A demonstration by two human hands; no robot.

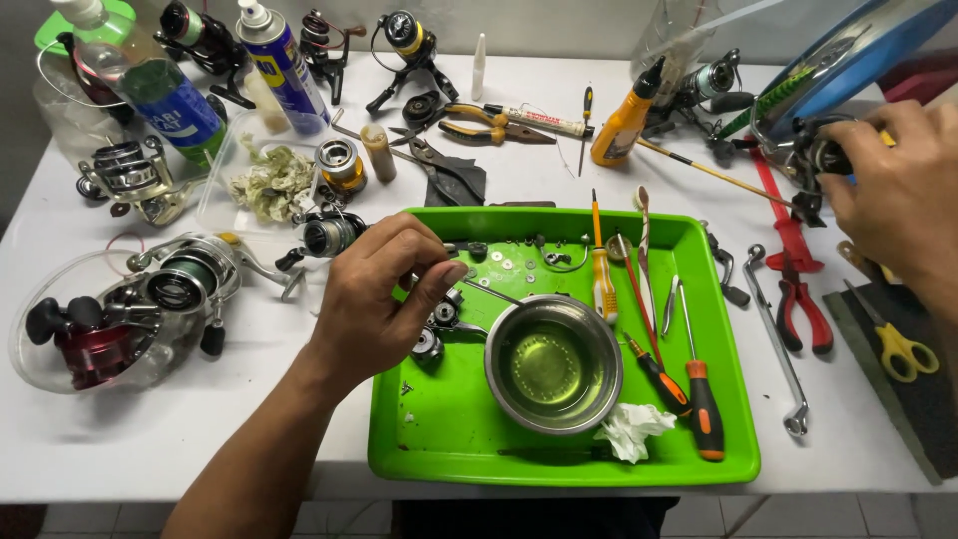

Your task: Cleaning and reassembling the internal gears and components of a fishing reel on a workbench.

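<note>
My left hand (384, 294) hovers over the left part of a green tray (718, 439), its thumb and fingers pinched on a small metal reel part that I can barely see. Under it lie small dark reel parts (431, 337). A steel bowl (554, 362) with yellowish liquid stands in the tray's middle. My right hand (898, 190) is at the far right of the table, closed on a dark fishing reel (823, 150) next to a blue round object (858, 55).
In the tray lie screwdrivers (702, 399), tweezers, small washers (509, 262) and a crumpled tissue (632, 427). Several reels (165, 294), spray cans (284, 65), a bottle (155, 85), pliers (494, 125), an orange oil bottle (624, 125), a wrench (778, 344), red pliers (803, 304) and yellow scissors (898, 344) crowd the white table.
</note>
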